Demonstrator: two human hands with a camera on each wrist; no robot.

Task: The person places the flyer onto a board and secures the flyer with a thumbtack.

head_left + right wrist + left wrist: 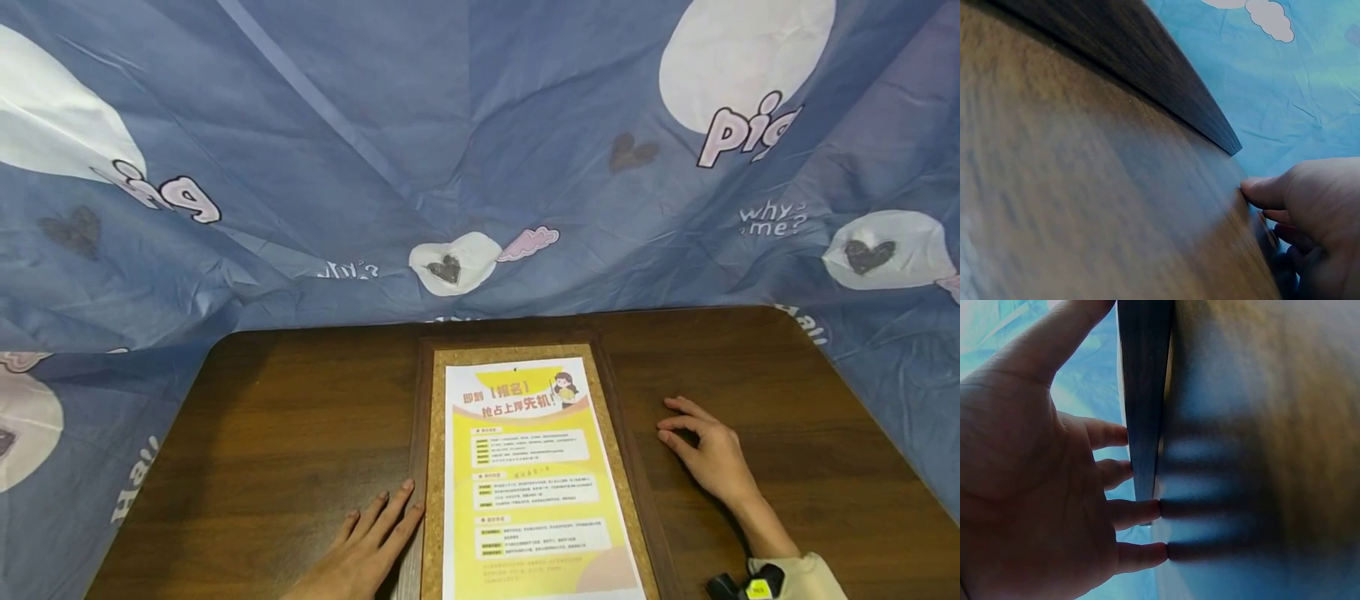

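Note:
A cork board [437,467] in a dark wooden frame [636,467] lies on the brown table, with a yellow-and-white printed poster [536,500] on it. A small dark dot, perhaps a pin [515,368], shows at the poster's top edge. My left hand [365,546] is beside the frame's left side, fingers extended; in the left wrist view, fingertips [1159,509] meet the table and frame. To the right of the board, my right hand [708,454] rests on the table, thumb and fingers loosely bent with a gap between them. I see nothing held there, though the right wrist view partly hides the fingers.
The brown wooden table [300,417] extends on both sides of the board. Behind and around it hangs a blue printed cloth [360,150]. A black wrist device [750,583] with a yellow label sits at the right sleeve [810,577].

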